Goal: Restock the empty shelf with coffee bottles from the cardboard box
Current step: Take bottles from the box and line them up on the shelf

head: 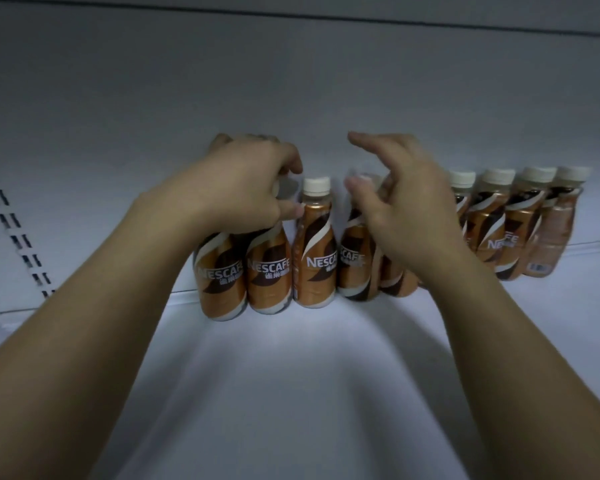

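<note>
A row of orange-brown coffee bottles with white caps stands along the back of the white shelf (291,393). My left hand (246,185) is closed over the necks of the two leftmost bottles (243,271). One bottle (314,251) stands free between my hands. My right hand (406,209) hovers with fingers spread over the tops of the bottles to the right of it (355,268), whose caps look blurred behind the fingers; contact is unclear. Several more bottles (499,230) stand further right. The cardboard box is out of view.
The white back wall (291,81) of the shelf unit rises behind the bottles. A slotted upright rail (14,230) runs down the left side. The shelf surface in front of the bottles stretches toward me.
</note>
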Demonstrator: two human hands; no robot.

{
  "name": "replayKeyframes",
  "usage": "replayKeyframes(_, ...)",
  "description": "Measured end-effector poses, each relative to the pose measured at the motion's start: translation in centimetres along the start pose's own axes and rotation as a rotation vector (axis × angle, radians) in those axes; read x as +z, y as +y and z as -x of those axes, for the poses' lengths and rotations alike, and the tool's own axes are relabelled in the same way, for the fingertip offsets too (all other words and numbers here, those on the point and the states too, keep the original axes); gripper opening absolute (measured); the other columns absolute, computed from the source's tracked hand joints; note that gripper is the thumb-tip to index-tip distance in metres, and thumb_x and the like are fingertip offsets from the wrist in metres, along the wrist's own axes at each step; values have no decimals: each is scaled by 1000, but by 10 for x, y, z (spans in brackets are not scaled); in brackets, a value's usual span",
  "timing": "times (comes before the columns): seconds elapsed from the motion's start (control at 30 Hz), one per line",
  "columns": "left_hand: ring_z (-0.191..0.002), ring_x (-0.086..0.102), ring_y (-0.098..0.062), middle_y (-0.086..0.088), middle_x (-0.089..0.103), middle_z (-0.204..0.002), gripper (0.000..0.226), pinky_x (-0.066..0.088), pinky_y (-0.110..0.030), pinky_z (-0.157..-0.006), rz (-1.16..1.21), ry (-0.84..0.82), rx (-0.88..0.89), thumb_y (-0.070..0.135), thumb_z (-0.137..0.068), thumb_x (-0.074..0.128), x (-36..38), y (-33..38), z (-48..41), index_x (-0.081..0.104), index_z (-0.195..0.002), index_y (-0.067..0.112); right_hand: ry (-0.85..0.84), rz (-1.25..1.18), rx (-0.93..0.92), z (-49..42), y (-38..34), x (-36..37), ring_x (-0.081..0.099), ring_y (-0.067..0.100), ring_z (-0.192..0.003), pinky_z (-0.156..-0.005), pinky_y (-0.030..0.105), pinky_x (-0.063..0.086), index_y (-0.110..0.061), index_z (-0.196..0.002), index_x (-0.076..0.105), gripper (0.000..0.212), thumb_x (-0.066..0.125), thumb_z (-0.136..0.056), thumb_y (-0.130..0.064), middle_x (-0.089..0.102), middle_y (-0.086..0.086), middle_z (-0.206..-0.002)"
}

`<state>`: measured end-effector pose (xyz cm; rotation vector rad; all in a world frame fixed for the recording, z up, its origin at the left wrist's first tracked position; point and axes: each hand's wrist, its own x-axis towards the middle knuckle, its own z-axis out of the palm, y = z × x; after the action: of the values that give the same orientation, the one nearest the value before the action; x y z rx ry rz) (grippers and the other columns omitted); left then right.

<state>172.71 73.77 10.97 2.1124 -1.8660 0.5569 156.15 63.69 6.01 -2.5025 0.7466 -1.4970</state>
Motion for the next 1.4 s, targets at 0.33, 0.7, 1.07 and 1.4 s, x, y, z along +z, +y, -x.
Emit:
replayKeyframes(0.33,-96,59,-23,2,69,-99,45,37,-42,-95,85,174,-108,55,-73,70,25,30,-14,61,-106,26,-52,58,150,-2,28,-8,55,12,-106,-85,28,44,-29,-136,51,47,62,-91,-35,56,0,-131)
replayKeyframes(0.7,-106,53,-23,1,62,-113,49,34,-47,-99,69,126,-88,51,-78,66,20,35,-15,55,-121,29,63,47,292,-7,51,-30,59,21,-107,-91,41,50,-32,-133,51,47,63,-88,-41,52,1,-135)
replayKeyframes(1.07,-101,57,-21,0,63,-114,42,47,-36,-86,143,-88,-13,29,-77,74,17,73,-59,59,-116,30,15,113,350,-7,56,-11,56,20,-101,-81,29,43,-22,-123,57,55,74,-77,-46,56,3,-115)
replayKeyframes(1.4,-74,56,-11,8,60,-84,29,44,-29,-57,254,-84,17,39,-71,78,23,68,-64,57,-89,29,-24,-336,525,-10,62,-22,65,7,-91,-79,27,55,-23,-125,55,52,78,-79,-20,68,-5,-106)
